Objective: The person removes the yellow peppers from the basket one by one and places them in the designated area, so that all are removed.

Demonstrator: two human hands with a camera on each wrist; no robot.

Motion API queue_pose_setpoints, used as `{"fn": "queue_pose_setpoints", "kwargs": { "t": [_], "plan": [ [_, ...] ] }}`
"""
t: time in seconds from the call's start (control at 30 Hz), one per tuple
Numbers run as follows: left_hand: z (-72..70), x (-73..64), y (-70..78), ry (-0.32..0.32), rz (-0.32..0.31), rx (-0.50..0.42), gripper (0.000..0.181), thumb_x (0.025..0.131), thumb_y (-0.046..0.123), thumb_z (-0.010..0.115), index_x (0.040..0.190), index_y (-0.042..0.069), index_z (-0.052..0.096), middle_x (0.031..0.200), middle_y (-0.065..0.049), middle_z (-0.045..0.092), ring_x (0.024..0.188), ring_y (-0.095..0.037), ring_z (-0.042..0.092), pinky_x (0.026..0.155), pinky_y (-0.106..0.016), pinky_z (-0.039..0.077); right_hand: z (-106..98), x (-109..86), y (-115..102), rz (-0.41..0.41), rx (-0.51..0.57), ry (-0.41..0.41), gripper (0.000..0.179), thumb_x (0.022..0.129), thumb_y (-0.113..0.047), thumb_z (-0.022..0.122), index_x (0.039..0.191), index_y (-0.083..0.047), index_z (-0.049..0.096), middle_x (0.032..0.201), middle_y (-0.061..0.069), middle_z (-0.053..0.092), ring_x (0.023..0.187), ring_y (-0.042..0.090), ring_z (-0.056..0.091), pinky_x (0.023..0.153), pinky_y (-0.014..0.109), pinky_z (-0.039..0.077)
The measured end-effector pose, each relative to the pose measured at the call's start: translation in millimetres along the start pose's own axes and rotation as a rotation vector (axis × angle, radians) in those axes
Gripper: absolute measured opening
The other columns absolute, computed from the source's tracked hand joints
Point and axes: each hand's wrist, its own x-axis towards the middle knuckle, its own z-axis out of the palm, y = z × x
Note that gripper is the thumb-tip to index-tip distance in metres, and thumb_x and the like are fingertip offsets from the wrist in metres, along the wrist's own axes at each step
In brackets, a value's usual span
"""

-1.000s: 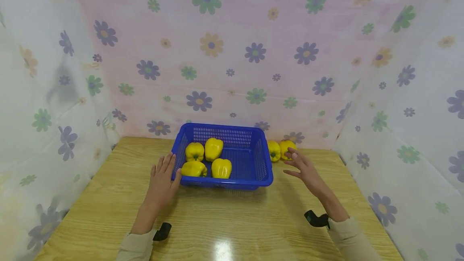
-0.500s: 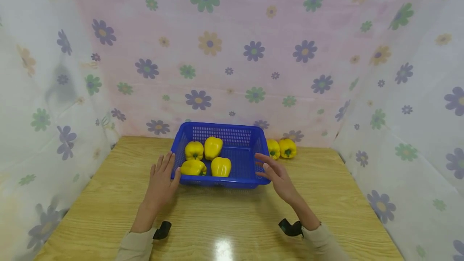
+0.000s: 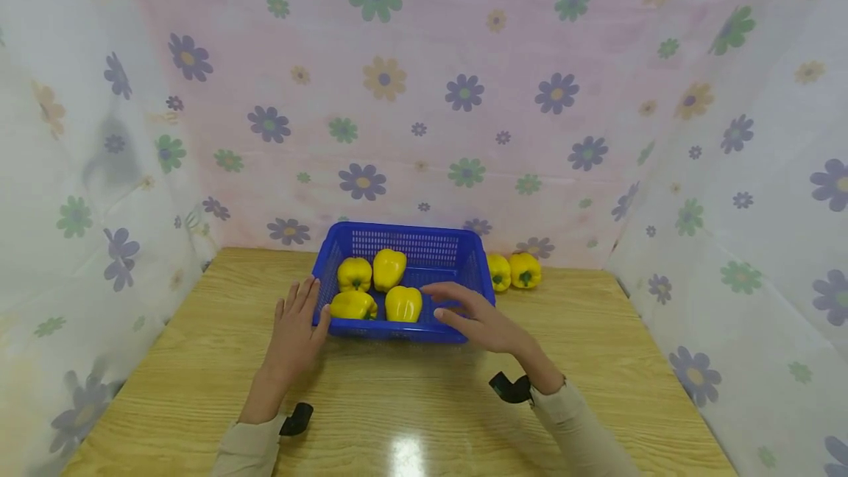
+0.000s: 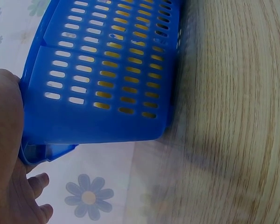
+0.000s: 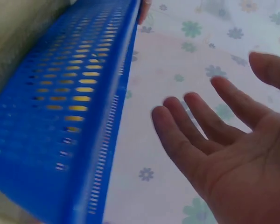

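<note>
A blue plastic basket point(image 3: 424, 330) with slotted walls holds several yellow bell peppers, among them one at the back point(image 3: 389, 269) and one at the front point(image 3: 403, 305). My left hand point(image 3: 296, 333) rests at the basket's left front corner, fingers extended along the side and thumb at the front rim. In the left wrist view, the basket's wall point(image 4: 98, 126) shows beside that hand. Over the basket's right part hovers my right hand point(image 3: 486, 324), its fingers spread and loosely bent toward the front pepper. The right wrist view shows its palm point(image 5: 252, 172) with nothing in it.
Two more yellow bell peppers, one partly behind the basket point(image 3: 499, 272) and one beside it point(image 3: 525, 271), lie to the basket's right on the wooden table point(image 3: 397, 403). Flower-patterned cloth point(image 3: 424, 94) encloses the table's back and sides.
From near the peppers outside on the right, my right hand has moved left until it is over the basket, close to the front pepper. My left hand has stayed at the corner.
</note>
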Motion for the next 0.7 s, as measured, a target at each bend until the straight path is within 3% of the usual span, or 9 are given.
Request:
{"fn": "queue_pose_setpoints", "kwargs": {
  "t": [0.17,0.3,0.7],
  "plan": [
    [1.9,0.9,-1.6,0.003,-0.001,-0.004,0.061,0.109,0.027,0.045,0.158,-0.004,0.029,0.165,-0.024,0.025,0.153,-0.049,0.014,0.118,-0.072,0.009,-12,17.6,-10,0.034,-0.113,-0.142,0.046,0.108,-0.023,0.050,0.151,-0.008,0.046,0.152,0.015,0.049,0.134,0.033,0.053,0.108,0.053,0.047],
    [2.5,0.9,-2.3,0.003,-0.001,0.000,0.061,0.108,0.027,0.045,0.158,-0.004,0.029,0.165,-0.024,0.026,0.153,-0.049,0.015,0.117,-0.073,0.010,-17,32.9,-10,0.089,-0.164,-0.201,0.045,0.108,-0.022,0.050,0.151,-0.009,0.048,0.151,0.017,0.050,0.129,0.031,0.056,0.103,0.049,0.050],
    [1.4,0.3,-0.6,0.025,0.012,-0.003,0.060,0.108,0.025,0.046,0.157,-0.006,0.030,0.164,-0.025,0.026,0.152,-0.051,0.016,0.117,-0.073,0.011,-3,50.2,12,0.246,-0.162,-0.206,0.048,0.108,-0.024,0.049,0.152,-0.004,0.046,0.152,0.018,0.050,0.128,0.035,0.056,0.103,0.054,0.048]
  ]
}}
